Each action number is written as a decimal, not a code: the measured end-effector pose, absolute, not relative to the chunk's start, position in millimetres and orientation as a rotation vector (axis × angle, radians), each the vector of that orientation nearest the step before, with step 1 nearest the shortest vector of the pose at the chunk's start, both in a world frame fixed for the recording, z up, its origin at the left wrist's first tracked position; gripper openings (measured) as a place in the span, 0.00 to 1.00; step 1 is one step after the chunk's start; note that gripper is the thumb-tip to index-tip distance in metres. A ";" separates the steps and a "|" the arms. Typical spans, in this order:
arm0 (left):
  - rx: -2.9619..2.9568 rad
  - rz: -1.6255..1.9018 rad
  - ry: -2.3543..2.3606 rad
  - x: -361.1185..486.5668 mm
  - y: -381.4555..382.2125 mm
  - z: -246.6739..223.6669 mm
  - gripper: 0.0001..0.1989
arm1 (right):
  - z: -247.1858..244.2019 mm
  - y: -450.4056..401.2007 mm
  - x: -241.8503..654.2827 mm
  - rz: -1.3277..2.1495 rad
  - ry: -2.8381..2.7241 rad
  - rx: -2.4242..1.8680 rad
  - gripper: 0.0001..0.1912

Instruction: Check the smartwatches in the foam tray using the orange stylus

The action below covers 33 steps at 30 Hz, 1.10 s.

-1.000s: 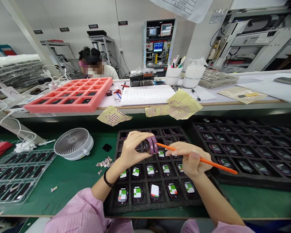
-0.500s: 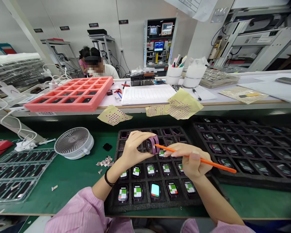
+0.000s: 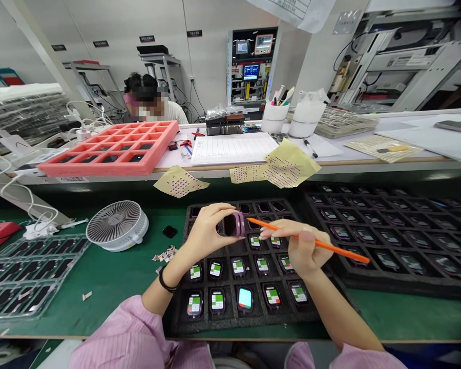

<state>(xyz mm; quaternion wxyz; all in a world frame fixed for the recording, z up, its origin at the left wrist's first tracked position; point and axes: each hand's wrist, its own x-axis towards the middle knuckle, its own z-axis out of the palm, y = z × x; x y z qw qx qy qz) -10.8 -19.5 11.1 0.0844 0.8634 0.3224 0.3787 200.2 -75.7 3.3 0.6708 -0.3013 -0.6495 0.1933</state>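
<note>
In my left hand (image 3: 207, 228) a purple smartwatch body (image 3: 236, 224) is gripped between thumb and fingers, its dark screen facing left. My right hand (image 3: 305, 246) is closed around an orange stick (image 3: 343, 251), held like a pen. The stick's pointed tip is a little to the right of the watch, apart from it. Both hands are over a black foam tray (image 3: 230, 324) with several watches in its compartments. Many of their screens are lit green and white; one watch (image 3: 245, 298) glows cyan.
A second black tray (image 3: 369, 284) of dark watches lies to the right. On the left are a round fan (image 3: 117, 225), small loose strips (image 3: 166, 254) and a clear plastic tray (image 3: 26, 277). The shelf above bears a pink foam tray (image 3: 146, 166) and a white pen cup (image 3: 273, 119).
The stick's tip has come away from the side of the watch. My left hand has shifted slightly left and turned the watch, so its screen looks darker.
</note>
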 end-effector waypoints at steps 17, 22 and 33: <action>2.530 0.408 1.441 -72.3 -11.8 -80.2 0.30 | -13.3 -64.0 210.4 0.466 -1.595 -1.086 0.18; 2.661 0.365 1.388 -113.4 -26.5 -100.1 0.26 | -43.5 -51.7 242.9 0.568 -1.737 -1.417 0.24; 2.781 0.318 0.987 14.2 -14.0 -75.9 0.16 | -90.7 -33.5 260.5 0.410 -1.932 -2.068 0.13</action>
